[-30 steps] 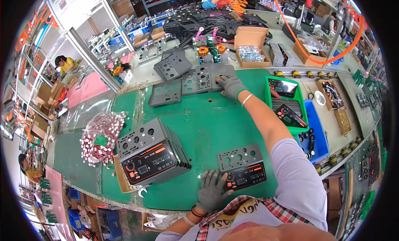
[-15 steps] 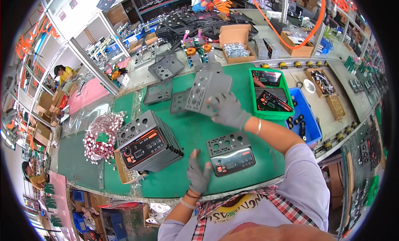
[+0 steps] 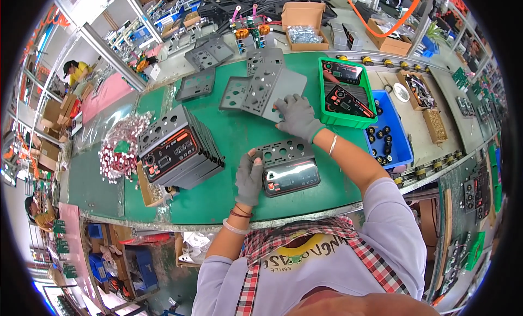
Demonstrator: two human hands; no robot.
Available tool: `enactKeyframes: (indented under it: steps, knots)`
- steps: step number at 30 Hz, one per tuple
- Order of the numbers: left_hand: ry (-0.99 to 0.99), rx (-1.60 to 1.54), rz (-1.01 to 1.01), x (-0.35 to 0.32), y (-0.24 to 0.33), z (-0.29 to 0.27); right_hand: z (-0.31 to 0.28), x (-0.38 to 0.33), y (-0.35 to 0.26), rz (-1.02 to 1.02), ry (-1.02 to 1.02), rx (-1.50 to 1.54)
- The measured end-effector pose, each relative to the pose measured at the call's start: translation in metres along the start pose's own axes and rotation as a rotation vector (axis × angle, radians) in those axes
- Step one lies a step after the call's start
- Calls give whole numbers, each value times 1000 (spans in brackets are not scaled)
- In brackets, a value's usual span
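Observation:
My right hand (image 3: 298, 119), in a grey glove, grips the near right corner of a grey metal panel with cut-outs (image 3: 280, 93). That panel lies slanted over other grey panels, one of them a flat panel (image 3: 233, 93) at its left. My left hand (image 3: 249, 180), also gloved, has its fingers stretched out at the left edge of a bent panel with a glossy black label face (image 3: 291, 177). That panel lies in front of me on the green mat (image 3: 245, 136). To the left of my left hand stands a tall stack of labelled black panels (image 3: 177, 150).
Right of my right hand is a green bin (image 3: 348, 119) with black label plates, beside a blue bin (image 3: 400, 136) of round black parts. A bundle of red-and-white connectors (image 3: 124, 147) lies left. Behind are an open carton of hardware (image 3: 305, 33) and coil assemblies (image 3: 251, 32).
The view has shifted, so the bench sits higher in the picture. My left hand has moved up to the labelled panel's edge. The panel under my right hand has moved slightly right.

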State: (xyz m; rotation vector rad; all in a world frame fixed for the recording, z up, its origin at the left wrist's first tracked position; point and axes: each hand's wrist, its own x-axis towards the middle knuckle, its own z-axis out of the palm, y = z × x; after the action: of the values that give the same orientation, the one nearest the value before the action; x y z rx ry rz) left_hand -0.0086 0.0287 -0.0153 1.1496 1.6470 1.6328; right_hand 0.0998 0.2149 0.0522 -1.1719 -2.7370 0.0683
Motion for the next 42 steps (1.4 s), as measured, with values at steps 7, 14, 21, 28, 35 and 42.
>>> enactKeyframes:
  steps: [7,14,21,28,35,42]
  knots:
    - [-29,-219,-76,-8,10,1,10,-28,4,-70,55,-39]
    - [-64,-348,-140,-8,18,1,-14,-34,-3,-63,-68,-7]
    - [-70,-496,-247,1,15,-5,3,-27,-3,-6,-35,88]
    - [-71,-487,-253,4,12,-3,-2,-24,4,100,14,108]
    - [-83,-508,-301,-2,16,-1,-1,-40,8,73,38,52]
    - [-91,-513,-290,9,19,-4,-5,-36,14,-16,65,40]
